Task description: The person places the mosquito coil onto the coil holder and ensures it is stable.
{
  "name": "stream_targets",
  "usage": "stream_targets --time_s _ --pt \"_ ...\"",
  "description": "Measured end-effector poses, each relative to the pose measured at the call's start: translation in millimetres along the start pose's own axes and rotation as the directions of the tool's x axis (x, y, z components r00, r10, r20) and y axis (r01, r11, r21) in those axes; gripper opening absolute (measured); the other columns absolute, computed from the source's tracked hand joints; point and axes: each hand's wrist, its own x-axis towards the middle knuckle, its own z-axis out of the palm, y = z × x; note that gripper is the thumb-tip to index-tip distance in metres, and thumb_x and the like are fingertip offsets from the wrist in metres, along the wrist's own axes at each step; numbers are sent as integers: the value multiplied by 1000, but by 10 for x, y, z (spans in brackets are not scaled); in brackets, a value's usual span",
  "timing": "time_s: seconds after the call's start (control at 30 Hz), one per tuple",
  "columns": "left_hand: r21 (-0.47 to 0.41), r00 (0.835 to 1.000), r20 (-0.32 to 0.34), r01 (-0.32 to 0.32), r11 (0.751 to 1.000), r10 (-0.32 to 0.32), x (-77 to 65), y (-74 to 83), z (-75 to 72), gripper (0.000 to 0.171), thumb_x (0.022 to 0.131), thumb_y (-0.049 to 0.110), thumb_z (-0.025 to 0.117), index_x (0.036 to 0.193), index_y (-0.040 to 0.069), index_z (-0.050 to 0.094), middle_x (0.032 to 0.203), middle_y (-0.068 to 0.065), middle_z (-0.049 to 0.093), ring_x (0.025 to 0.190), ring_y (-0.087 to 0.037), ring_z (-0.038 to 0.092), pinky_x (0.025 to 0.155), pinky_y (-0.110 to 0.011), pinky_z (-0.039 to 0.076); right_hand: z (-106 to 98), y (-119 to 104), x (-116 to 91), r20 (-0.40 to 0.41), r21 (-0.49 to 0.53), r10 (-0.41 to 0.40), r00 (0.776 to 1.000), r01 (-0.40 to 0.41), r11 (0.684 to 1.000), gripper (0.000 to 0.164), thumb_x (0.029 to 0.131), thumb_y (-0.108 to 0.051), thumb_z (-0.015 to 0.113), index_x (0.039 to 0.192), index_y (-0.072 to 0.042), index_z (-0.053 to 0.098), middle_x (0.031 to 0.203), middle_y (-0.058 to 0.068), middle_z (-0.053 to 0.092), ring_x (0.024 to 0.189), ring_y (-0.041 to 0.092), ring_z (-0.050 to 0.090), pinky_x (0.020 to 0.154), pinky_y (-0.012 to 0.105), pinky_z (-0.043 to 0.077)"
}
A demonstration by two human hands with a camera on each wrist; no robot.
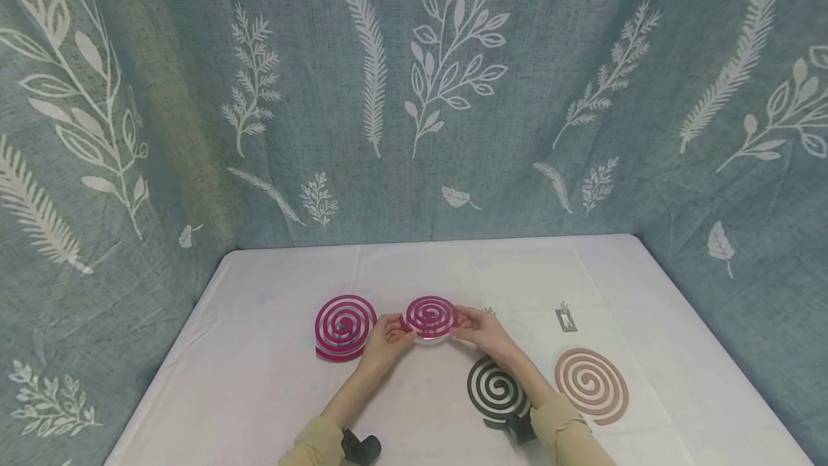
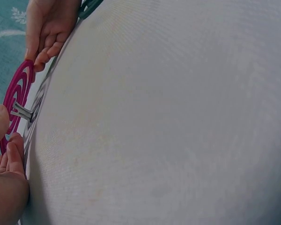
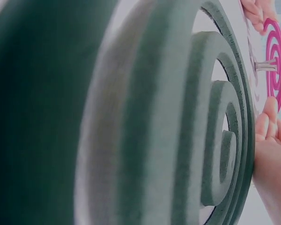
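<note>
Between my hands a pink mosquito coil (image 1: 431, 317) is held flat over the table. My left hand (image 1: 386, 342) pinches its left rim between thumb and fingers. On the opposite side my right hand (image 1: 481, 329) pinches the right rim. Under the coil's centre, a small metal coil stand (image 2: 22, 111) shows its prongs in the left wrist view. A second pink coil (image 1: 346, 328) lies just left of my left hand. The dark green coil (image 3: 220, 159) sits below my right forearm and fills much of the right wrist view.
A brown coil (image 1: 591, 385) lies right of my right forearm. Farther back is a flat metal stand (image 1: 566, 319); a small metal piece (image 1: 489, 311) shows behind my right hand. The white-covered table (image 1: 272, 380) meets a patterned teal curtain (image 1: 388, 200).
</note>
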Motion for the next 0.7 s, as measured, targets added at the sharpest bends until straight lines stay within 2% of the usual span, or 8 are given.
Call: stream_targets --time_s 0.03,0.07,0.17,0.37,0.47,0.7 --pt "5 1000 -1 17 1000 -17 7 0 4 51 84 18 71 118 -11 47 99 -18 61 87 -11 58 79 -19 52 1 -3 -2 1 -3 0 1000 0 1000 61 86 -19 68 138 2 44 93 5 60 82 11 54 75 21 47" --pt "23 998 -5 60 998 -60 16 5 8 51 84 16 71 120 -12 46 101 -21 61 89 -12 58 80 -19 52 2 -6 -4 1 -5 -1 1000 1 1000 60 86 -19 68 138 2 44 93 5 60 82 11 54 75 21 47" --pt "37 993 -8 114 993 -114 35 14 20 50 84 9 69 122 -13 45 105 -25 60 92 -16 58 80 -15 50 4 -25 -14 3 -7 -1 1000 1 1000 59 87 -18 67 138 2 44 93 5 59 81 10 53 74 22 47" --pt "33 993 9 117 993 -117 47 25 14 48 85 3 66 122 -17 42 106 -30 57 95 -25 57 76 -11 48 -5 -183 -107 12 -8 -28 1000 28 1000 57 88 -13 65 136 9 42 93 7 59 81 11 53 74 23 47" --pt "36 994 9 112 993 -112 42 33 11 48 86 3 66 122 -17 42 106 -29 58 95 -25 58 76 -11 48 -6 -223 -127 13 -3 -31 999 31 1000 58 88 -12 64 136 10 41 94 8 60 81 11 53 75 24 47" --pt "16 993 0 120 993 -120 28 19 24 51 86 7 67 124 -14 43 107 -27 59 97 -24 58 78 -11 48 3 -26 -5 7 5 -11 1000 10 1000 60 87 -18 67 138 4 42 95 6 60 83 10 54 75 22 47"
